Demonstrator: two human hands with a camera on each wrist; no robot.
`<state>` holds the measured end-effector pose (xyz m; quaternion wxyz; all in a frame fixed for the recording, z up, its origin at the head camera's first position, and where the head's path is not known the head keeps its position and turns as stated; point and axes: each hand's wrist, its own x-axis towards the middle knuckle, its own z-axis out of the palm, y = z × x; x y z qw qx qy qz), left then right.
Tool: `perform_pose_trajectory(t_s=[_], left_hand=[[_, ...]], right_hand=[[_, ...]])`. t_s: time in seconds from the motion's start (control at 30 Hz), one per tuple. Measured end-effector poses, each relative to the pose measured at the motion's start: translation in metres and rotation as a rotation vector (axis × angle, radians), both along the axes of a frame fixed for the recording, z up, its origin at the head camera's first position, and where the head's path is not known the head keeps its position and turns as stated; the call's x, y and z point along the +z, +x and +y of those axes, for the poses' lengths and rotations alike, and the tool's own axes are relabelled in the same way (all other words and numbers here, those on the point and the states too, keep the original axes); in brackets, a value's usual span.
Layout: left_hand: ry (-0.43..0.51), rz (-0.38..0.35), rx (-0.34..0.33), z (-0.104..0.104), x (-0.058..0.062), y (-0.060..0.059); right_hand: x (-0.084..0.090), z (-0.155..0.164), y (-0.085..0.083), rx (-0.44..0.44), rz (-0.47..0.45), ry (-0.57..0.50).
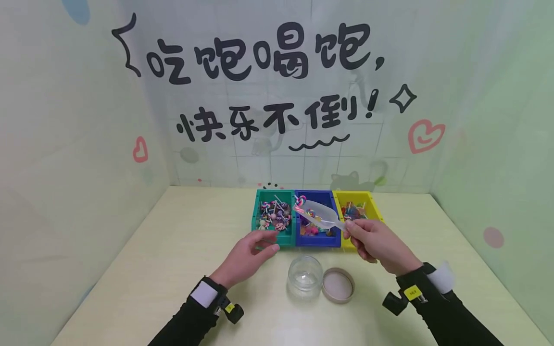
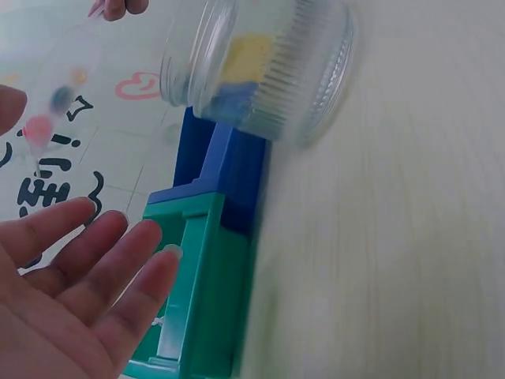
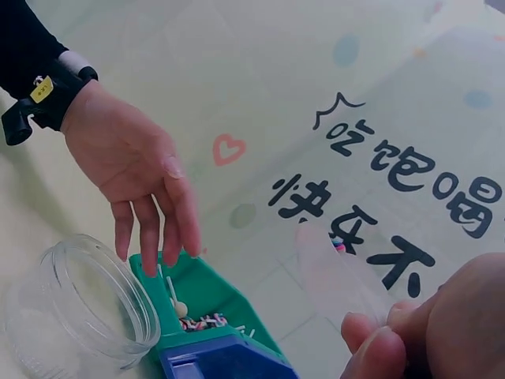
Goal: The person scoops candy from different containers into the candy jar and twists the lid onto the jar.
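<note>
My right hand [image 1: 381, 242] grips the handle of a translucent plastic scoop [image 1: 322, 215], held above the blue bin [image 1: 318, 241]. Small colourful lollipop-like pieces [image 1: 300, 202] lie in the scoop, one with a swirl near its tip. My left hand [image 1: 248, 254] is held near the front of the green bin [image 1: 255, 206], holding nothing; in the left wrist view its fingers [image 2: 118, 276] are spread. Between the hands on the table stands an uncovered clear jar [image 1: 305, 274], which looks bare inside. Its round lid [image 1: 338, 285] lies beside it.
A yellow bin [image 1: 374, 206] adjoins the blue one, forming a row with the green bin. All of them contain small colourful pieces. Behind the pale table [image 1: 195, 221] rises a printed backdrop [image 1: 268, 168] with large lettering, with side walls left and right.
</note>
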<state>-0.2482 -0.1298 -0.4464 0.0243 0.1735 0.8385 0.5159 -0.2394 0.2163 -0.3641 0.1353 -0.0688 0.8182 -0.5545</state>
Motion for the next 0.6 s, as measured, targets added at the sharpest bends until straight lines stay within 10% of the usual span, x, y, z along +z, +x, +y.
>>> perform_pose_trajectory(t_s=[0.3,0.6], left_hand=[[0.042,-0.155,-0.207,0.017,-0.010,0.009],[-0.016,-0.180,-0.278,0.036,-0.018,0.012]], right_hand=[[0.004,0.028,0.023,-0.012,-0.045,0.041],[0.008,0.054,0.043,-0.002,-0.073,0.037]])
